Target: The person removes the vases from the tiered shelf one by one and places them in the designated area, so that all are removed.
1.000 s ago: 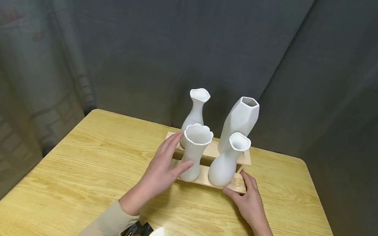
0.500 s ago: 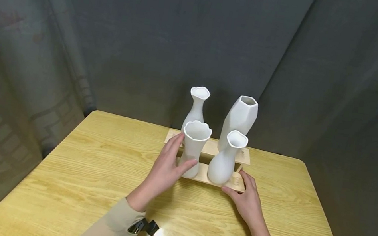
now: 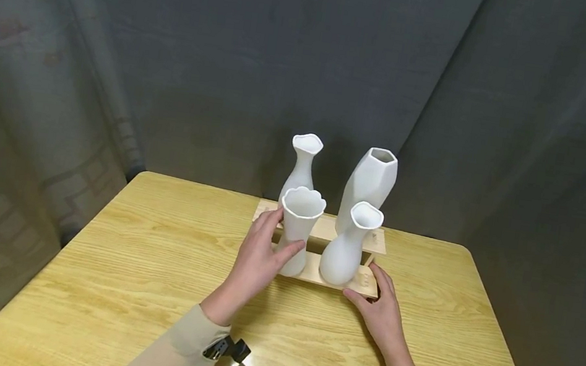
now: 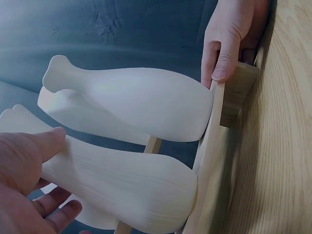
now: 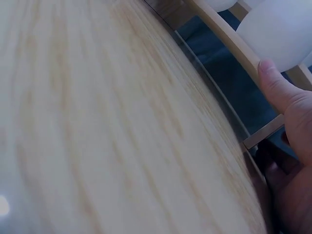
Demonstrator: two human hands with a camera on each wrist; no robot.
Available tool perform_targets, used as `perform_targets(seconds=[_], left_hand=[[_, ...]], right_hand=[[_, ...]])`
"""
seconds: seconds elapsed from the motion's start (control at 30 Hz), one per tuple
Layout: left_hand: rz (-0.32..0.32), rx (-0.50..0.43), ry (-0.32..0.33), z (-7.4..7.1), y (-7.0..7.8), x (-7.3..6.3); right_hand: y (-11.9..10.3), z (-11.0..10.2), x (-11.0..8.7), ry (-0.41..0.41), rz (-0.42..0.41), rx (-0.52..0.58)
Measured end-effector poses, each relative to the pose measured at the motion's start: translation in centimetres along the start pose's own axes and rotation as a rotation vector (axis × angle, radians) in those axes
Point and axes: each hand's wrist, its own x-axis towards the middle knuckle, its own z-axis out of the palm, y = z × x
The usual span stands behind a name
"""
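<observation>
In the head view, a two-tier wooden stand (image 3: 314,273) bears white vases. My left hand (image 3: 254,259) holds the front-left vase with a scalloped rim (image 3: 296,228), thumb on its near side and fingers round its left. My right hand (image 3: 384,314) grips the right end of the lower tier, thumb at its front edge, other fingers partly hidden behind and under it. Beside that hand stands a round-bellied vase with a flared mouth (image 3: 341,258). In the left wrist view, the scalloped vase (image 4: 126,180) stands with its base at the lower board (image 4: 209,161).
On the upper tier stand a slim-necked vase (image 3: 300,174) at left and a tall faceted vase (image 3: 368,184) at right. The stand is near the back of the wooden table (image 3: 178,242). A dark grey curtain (image 3: 262,79) hangs close behind.
The stand and its vases have shifted slightly back and left. My right hand moved along with the stand, and my left hand has drawn a little closer round the scalloped vase.
</observation>
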Motion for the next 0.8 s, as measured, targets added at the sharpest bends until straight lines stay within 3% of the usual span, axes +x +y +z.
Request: perform_targets(seconds=[0.5, 0.8], left_hand=[[-0.054, -0.062, -0.019, 0.4, 0.0, 0.3], [-0.043, -0.085, -0.012, -1.2, -0.3, -0.2]], right_hand=[[0.5, -0.1, 0.3, -0.01, 0.002, 0.03], [0.3, -0.1, 0.3, -0.016, 0.003, 0.016]])
